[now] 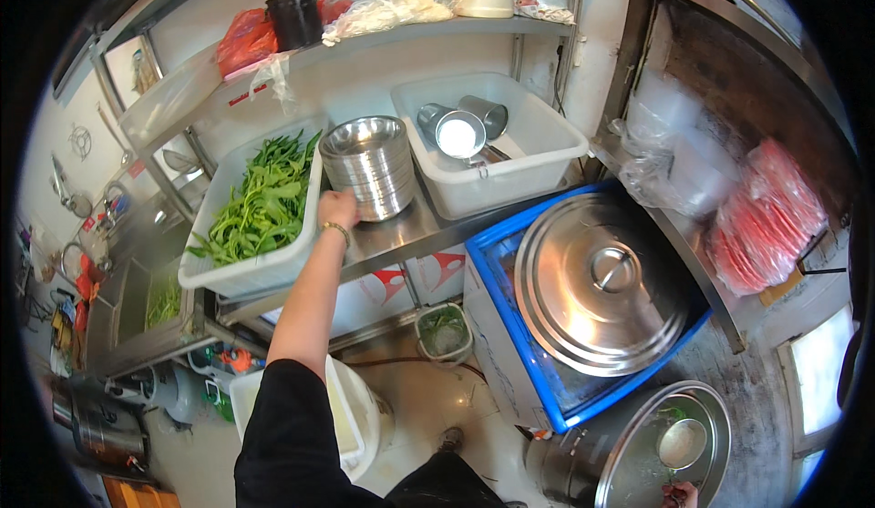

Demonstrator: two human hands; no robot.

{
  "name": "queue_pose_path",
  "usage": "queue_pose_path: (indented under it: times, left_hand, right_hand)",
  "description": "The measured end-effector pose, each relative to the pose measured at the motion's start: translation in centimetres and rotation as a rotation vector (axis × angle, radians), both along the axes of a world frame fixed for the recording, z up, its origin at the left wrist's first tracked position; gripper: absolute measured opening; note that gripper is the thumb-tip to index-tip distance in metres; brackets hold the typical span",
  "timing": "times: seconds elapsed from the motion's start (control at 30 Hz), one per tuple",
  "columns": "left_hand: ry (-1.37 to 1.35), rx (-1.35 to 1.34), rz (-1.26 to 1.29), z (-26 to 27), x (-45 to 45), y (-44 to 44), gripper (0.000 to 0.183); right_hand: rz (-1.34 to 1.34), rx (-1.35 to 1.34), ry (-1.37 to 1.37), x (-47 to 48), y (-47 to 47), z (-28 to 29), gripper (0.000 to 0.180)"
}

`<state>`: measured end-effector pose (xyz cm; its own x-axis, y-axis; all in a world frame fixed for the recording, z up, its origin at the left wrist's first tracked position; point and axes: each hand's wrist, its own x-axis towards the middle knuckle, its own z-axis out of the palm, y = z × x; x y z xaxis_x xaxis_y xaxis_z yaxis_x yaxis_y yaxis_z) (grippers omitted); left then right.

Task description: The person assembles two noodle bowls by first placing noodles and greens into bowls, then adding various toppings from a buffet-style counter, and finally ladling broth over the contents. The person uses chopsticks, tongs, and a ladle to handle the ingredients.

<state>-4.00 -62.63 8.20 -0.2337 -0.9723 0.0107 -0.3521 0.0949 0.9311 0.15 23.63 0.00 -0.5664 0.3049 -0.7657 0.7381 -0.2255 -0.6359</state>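
My left hand [340, 209] reaches to the left side of a stack of stainless steel bowls [369, 166] on the metal shelf. Its fingers are partly hidden, so whether they grip the bowls is unclear. Close to the wrist is a white plastic tub [239, 272] heaped with leafy green vegetables [263, 200]. At the bottom right, my right hand [680, 494] grips the handle of a round metal ladle or strainer [682, 444]. The ladle's head is over a large steel pot [719, 419] holding cloudy liquid, with some green leaves beside it.
A white tub [506, 170] holds metal cups [459, 132]. A blue-rimmed box [516, 337] carries a large steel lid [588, 282]. Red plastic-wrapped packs [765, 221] lie at right. Below are a white bucket [348, 412] and a small bin [444, 337]. An upper shelf [410, 33] runs along the wall.
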Motion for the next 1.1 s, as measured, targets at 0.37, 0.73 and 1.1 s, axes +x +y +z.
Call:
queue_pose_path:
  times: [0.37, 0.73, 1.1]
  left_hand:
    - [-0.700, -0.214, 0.150, 6.2, -5.1, -9.4, 0.052]
    - [-0.791, -0.297, 0.007, 10.9, -6.3, -11.0, 0.031]
    - [0.490, 0.319, -0.357, 1.1, 7.3, -4.5, 0.007]
  right_hand:
    - [-0.145, 0.300, -0.067, 2.8, -7.6, 5.9, 0.024]
    - [-0.221, 0.040, 0.086, 8.0, -0.9, -1.1, 0.020]
    - [-0.013, 0.159, 0.333, 8.4, -4.0, 12.7, 0.027]
